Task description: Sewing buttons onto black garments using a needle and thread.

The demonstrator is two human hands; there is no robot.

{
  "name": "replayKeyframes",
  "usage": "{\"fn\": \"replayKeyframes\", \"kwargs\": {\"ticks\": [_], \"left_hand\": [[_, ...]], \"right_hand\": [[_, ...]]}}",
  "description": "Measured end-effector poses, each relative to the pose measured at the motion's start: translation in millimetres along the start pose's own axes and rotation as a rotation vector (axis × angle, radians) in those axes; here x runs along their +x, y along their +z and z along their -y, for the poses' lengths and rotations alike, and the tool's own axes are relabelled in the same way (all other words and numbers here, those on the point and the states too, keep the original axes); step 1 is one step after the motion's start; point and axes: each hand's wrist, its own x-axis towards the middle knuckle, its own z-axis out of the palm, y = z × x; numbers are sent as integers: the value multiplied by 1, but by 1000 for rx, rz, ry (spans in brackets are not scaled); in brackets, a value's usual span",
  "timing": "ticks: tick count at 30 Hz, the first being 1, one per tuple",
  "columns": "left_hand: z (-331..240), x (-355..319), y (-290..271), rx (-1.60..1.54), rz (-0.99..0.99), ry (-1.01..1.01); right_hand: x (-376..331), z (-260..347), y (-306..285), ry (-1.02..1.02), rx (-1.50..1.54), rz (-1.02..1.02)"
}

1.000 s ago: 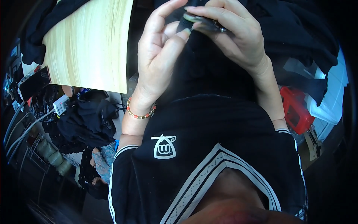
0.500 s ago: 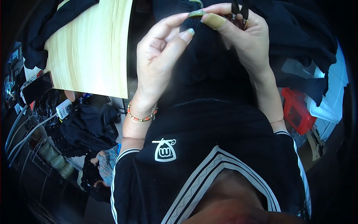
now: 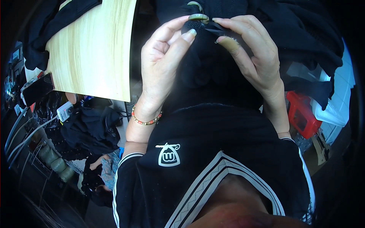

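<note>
My left hand pinches a piece of black knitted fabric between thumb and forefinger. At the fabric's edge, by my left fingertip, sits a shiny greenish button. Another pale curved button shows just beyond it. In my right hand are what look like small thread snips, their dark pointed blade aimed at the fabric beside the button. The rest of the snips is hidden by my fingers. A tan covering wraps my right thumb. More black cloth hangs below my hands, over my lap.
A light wood-grain table stands at the left, with a phone by its corner. Below it are a white power strip and heaped dark clothing. At the right are black garments and a red plastic container.
My right hand has drawn back to the right from the button, and its thumb and fingers have spread. The snips' blade now points at the fabric. My left hand keeps its pinch.
</note>
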Motion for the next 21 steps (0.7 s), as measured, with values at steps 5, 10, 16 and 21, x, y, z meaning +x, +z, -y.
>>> {"fn": "replayKeyframes", "kwargs": {"ticks": [5, 10, 16, 21], "left_hand": [[-1, -2, 3, -53, -19, -21], [2, -1, 0, 88, 13, 16], [3, -1, -2, 146, 24, 32], [0, -3, -3, 162, 18, -15]], "right_hand": [[3, 4, -1, 15, -13, -14], [5, 6, -2, 27, 34, -30], [2, 11, -10, 113, 33, 85], [3, 4, -4, -28, -106, 17]]}}
